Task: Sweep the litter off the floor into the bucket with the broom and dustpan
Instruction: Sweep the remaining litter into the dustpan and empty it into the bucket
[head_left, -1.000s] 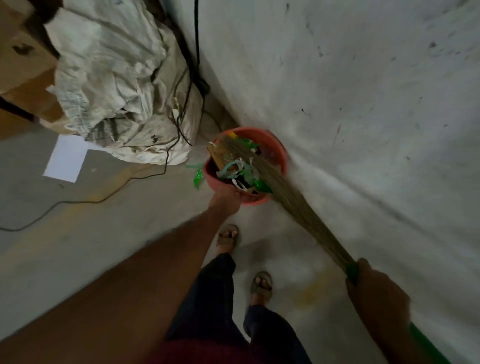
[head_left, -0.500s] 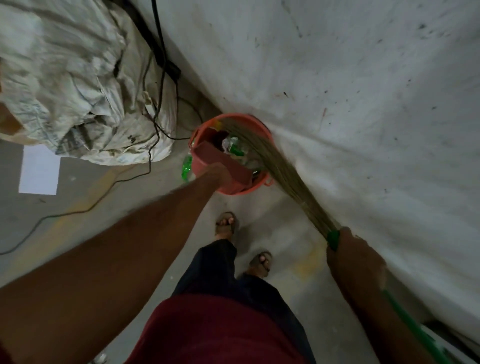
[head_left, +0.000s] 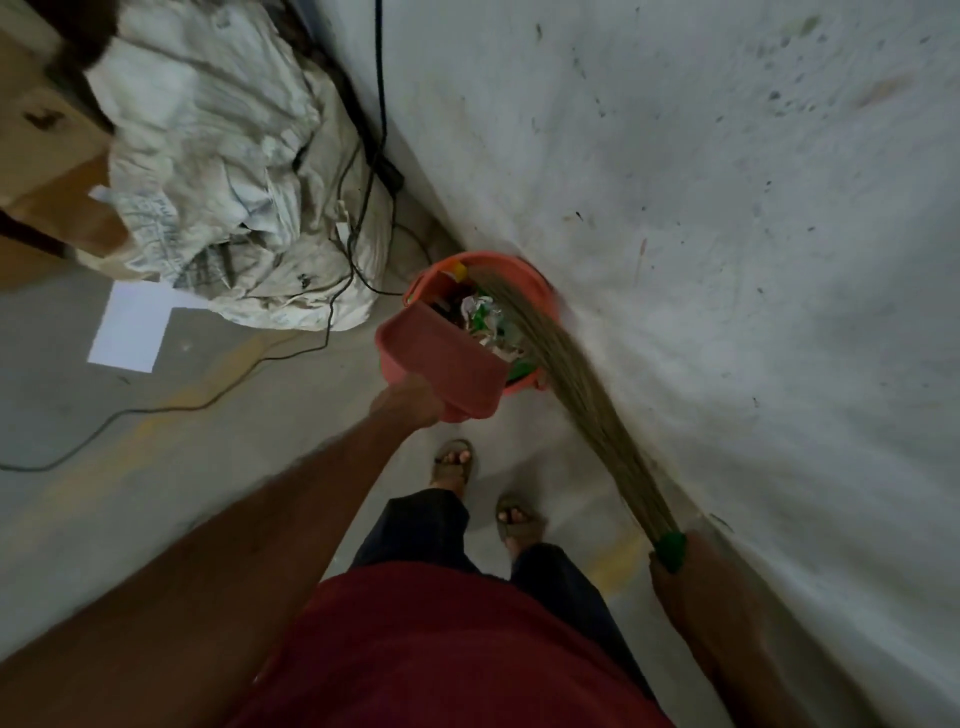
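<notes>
1. Left hand (head_left: 410, 402): one, arm outstretched, fingers curled round the handle of the dustpan (head_left: 441, 358); the pan is tipped up, its mouth against the near rim of the bucket (head_left: 524, 273).
2. Right hand (head_left: 691, 577): one, grasping the green collar of the broom (head_left: 576, 379); bristles run from this hand up and forward, their tips inside the bucket.
3. Bucket: one, orange-red, just beyond the left hand, standing on the floor (head_left: 218, 441) close against the wall (head_left: 727, 234).
4. Litter (head_left: 483, 317): mixed scraps, white and green, lying inside the bucket; number cannot be told.
5. Edges: the wall closes off the whole side right of the right hand; the floor-wall junction runs diagonally past bucket and broom.
6. Open room: bare floor lies left of the left arm.
7. Sack (head_left: 228, 176): one, white, crumpled, beyond and left of the left hand, near the bucket.
8. Cables (head_left: 363, 223): several, black, trailing over the sack and across the floor.
9. Paper sheet (head_left: 132, 332): one, white, flat on the floor, well left of the left hand.
10. Feet in sandals (head_left: 454, 460): two, between the hands.
</notes>
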